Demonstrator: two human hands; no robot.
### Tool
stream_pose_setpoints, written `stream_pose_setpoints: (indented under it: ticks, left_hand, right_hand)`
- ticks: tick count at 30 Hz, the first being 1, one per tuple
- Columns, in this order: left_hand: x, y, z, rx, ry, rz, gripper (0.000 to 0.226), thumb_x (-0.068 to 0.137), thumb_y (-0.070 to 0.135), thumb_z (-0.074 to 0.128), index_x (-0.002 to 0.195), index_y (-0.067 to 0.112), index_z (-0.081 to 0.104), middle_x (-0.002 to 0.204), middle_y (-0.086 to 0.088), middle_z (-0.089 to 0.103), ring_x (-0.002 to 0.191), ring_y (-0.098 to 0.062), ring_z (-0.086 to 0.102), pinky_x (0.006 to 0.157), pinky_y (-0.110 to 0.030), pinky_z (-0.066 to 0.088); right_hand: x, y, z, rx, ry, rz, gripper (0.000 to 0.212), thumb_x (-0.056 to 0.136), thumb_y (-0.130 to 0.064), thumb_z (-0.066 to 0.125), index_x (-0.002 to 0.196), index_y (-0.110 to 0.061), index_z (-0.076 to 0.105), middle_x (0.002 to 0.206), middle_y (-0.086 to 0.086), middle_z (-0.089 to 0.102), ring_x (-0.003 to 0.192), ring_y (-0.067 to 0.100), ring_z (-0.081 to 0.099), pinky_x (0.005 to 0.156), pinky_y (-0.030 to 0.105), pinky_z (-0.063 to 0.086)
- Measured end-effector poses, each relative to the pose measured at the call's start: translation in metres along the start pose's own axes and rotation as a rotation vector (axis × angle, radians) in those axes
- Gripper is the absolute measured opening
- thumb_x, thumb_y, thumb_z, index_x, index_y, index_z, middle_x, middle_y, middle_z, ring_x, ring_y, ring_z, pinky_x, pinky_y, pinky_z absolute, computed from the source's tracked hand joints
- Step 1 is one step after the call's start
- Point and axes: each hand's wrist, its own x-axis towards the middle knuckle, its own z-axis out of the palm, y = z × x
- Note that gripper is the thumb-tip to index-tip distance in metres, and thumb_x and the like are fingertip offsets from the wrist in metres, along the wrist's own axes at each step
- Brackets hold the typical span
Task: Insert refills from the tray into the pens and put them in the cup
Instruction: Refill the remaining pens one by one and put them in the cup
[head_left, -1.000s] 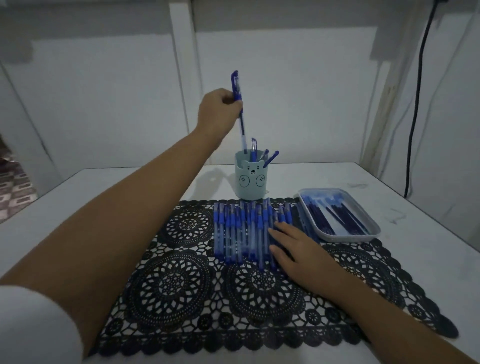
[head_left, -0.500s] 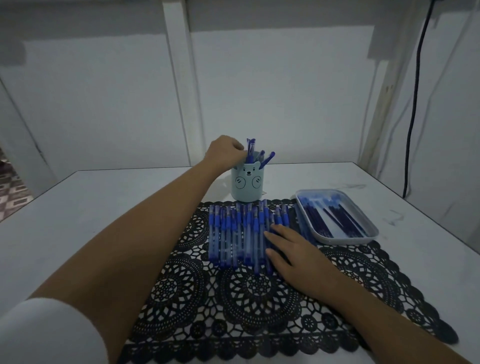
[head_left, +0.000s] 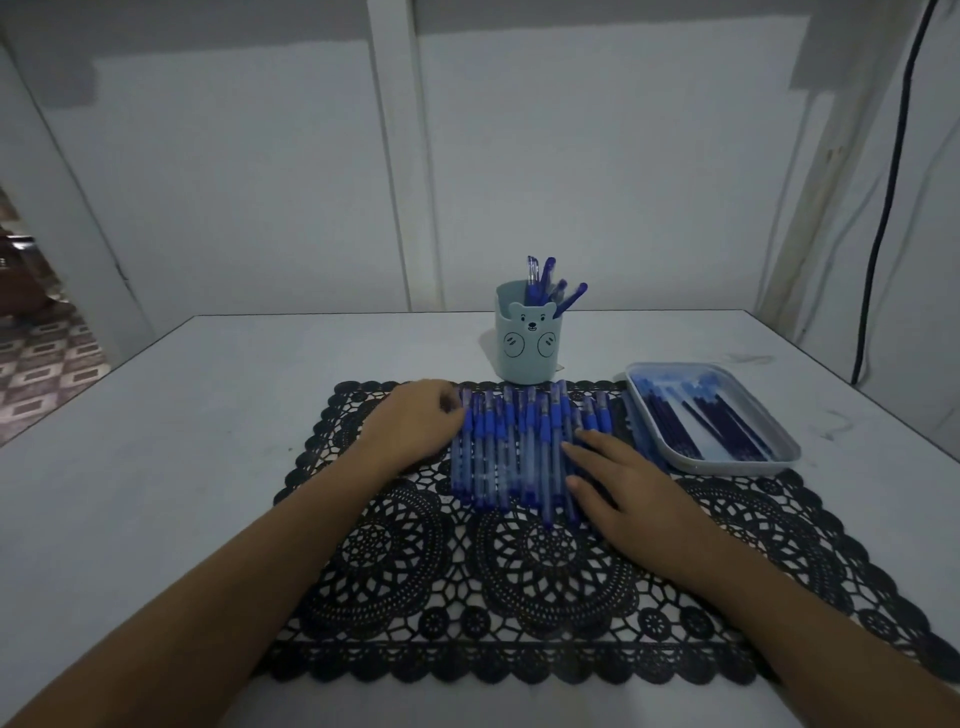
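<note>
Got few pens (head_left: 545, 283) into bear cup (head_left: 529, 348); left full pen row (head_left: 511, 447) just before cup, refill tray (head_left: 737, 465) right of it. Spread right hand (head_left: 618, 478) flat on row; curled left hand (head_left: 415, 421) against row's end, grip unclear.

Row of blue plastic pens (head_left: 498, 452) across the black lace mat (head_left: 519, 587), pale blue bear-faced cup (head_left: 527, 345) just behind, shallow pale plastic tray (head_left: 727, 467) close right, white tabletop (head_left: 182, 441) open to the left

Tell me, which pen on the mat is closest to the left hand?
The leftmost pen, lying farthest from the tray; the left hand curls right beside it.
</note>
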Motion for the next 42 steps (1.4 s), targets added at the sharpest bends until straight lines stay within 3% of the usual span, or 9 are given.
stream_pose_setpoints:
  ticks: [5, 9, 13, 23, 28, 31, 34, 37, 42]
  left_hand:
    - [-0.002, -0.008, 0.0, -0.002, -0.043, -0.023, 0.024, 0.089, 0.025, 0.05, 0.111, 0.02, 0.056, 0.106, 0.0, 0.059, 0.094, -0.017, 0.055, 0.086, -0.035, 0.046]
    - [-0.004, -0.009, -0.004, 0.006, -0.048, 0.004, 0.024, 0.087, 0.016, 0.049, 0.11, 0.02, 0.054, 0.098, 0.001, 0.056, 0.085, -0.017, 0.055, 0.08, -0.034, 0.047]
    - [-0.005, -0.012, -0.002, 0.051, -0.007, -0.012, 0.016, 0.089, 0.027, 0.05, 0.102, 0.019, 0.055, 0.093, 0.0, 0.056, 0.075, -0.015, 0.051, 0.068, -0.027, 0.039]
    - [-0.001, -0.011, -0.001, 0.09, 0.038, -0.085, 0.02, 0.082, 0.019, 0.058, 0.101, 0.014, 0.056, 0.1, -0.003, 0.058, 0.085, -0.018, 0.051, 0.066, -0.027, 0.037]
    - [-0.005, -0.008, -0.003, -0.019, 0.125, -0.122, 0.02, 0.081, 0.02, 0.059, 0.099, 0.013, 0.053, 0.093, -0.003, 0.058, 0.076, -0.017, 0.052, 0.057, -0.027, 0.036]
    - [-0.012, -0.005, -0.009, -0.11, 0.179, -0.127, 0.022, 0.081, 0.019, 0.059, 0.102, 0.013, 0.055, 0.091, 0.0, 0.058, 0.079, -0.016, 0.053, 0.061, -0.026, 0.036]
    - [-0.024, -0.002, -0.016, -0.179, 0.171, -0.057, 0.022, 0.081, 0.016, 0.057, 0.103, 0.013, 0.06, 0.083, 0.001, 0.064, 0.076, -0.014, 0.059, 0.059, -0.02, 0.039]
    - [-0.048, 0.007, -0.023, -0.193, 0.104, 0.085, 0.018, 0.085, 0.013, 0.054, 0.098, 0.021, 0.064, 0.072, 0.007, 0.063, 0.062, -0.01, 0.057, 0.053, -0.016, 0.043]
    - [-0.087, 0.023, -0.025, -0.223, -0.122, 0.363, 0.019, 0.087, 0.015, 0.056, 0.094, 0.031, 0.064, 0.071, 0.006, 0.06, 0.059, -0.014, 0.051, 0.058, -0.021, 0.045]
  right_hand:
    - [0.0, 0.0, 0.001, -0.005, 0.004, 0.006, 0.048, 0.097, -0.036, 0.035, 0.143, -0.021, 0.03, 0.151, -0.006, 0.022, 0.137, 0.007, 0.018, 0.103, 0.013, 0.012]
    - [0.0, 0.0, 0.0, -0.009, 0.02, -0.004, 0.048, 0.097, -0.036, 0.036, 0.142, -0.02, 0.032, 0.15, -0.006, 0.025, 0.136, 0.007, 0.021, 0.102, 0.013, 0.013]
    - [-0.001, -0.001, -0.001, -0.002, 0.018, -0.004, 0.048, 0.097, -0.034, 0.036, 0.142, -0.019, 0.032, 0.149, -0.005, 0.025, 0.136, 0.007, 0.021, 0.103, 0.014, 0.015]
    - [-0.001, -0.002, -0.001, -0.005, 0.019, -0.002, 0.047, 0.097, -0.034, 0.036, 0.141, -0.018, 0.033, 0.149, -0.003, 0.027, 0.136, 0.009, 0.022, 0.105, 0.017, 0.017]
    - [-0.001, 0.0, 0.0, 0.03, 0.106, -0.037, 0.041, 0.098, -0.028, 0.037, 0.135, -0.014, 0.044, 0.141, 0.0, 0.04, 0.129, 0.011, 0.034, 0.098, 0.009, 0.014]
    - [-0.001, 0.0, 0.0, 0.099, 0.226, -0.067, 0.04, 0.096, -0.027, 0.036, 0.126, -0.008, 0.054, 0.128, 0.004, 0.053, 0.119, 0.013, 0.046, 0.099, 0.014, 0.024]
    - [-0.002, -0.002, -0.003, 0.134, 0.357, -0.099, 0.04, 0.093, -0.028, 0.038, 0.119, -0.005, 0.059, 0.116, 0.006, 0.059, 0.106, 0.009, 0.051, 0.095, 0.018, 0.036]
    - [-0.005, -0.009, -0.007, 0.097, 0.476, -0.173, 0.04, 0.092, -0.025, 0.039, 0.118, -0.001, 0.058, 0.113, 0.011, 0.059, 0.107, 0.017, 0.053, 0.097, 0.018, 0.036]
    - [-0.01, -0.025, -0.007, -0.091, 0.428, -0.339, 0.043, 0.089, -0.029, 0.046, 0.12, -0.001, 0.056, 0.117, 0.014, 0.059, 0.108, 0.025, 0.055, 0.091, 0.039, 0.048]
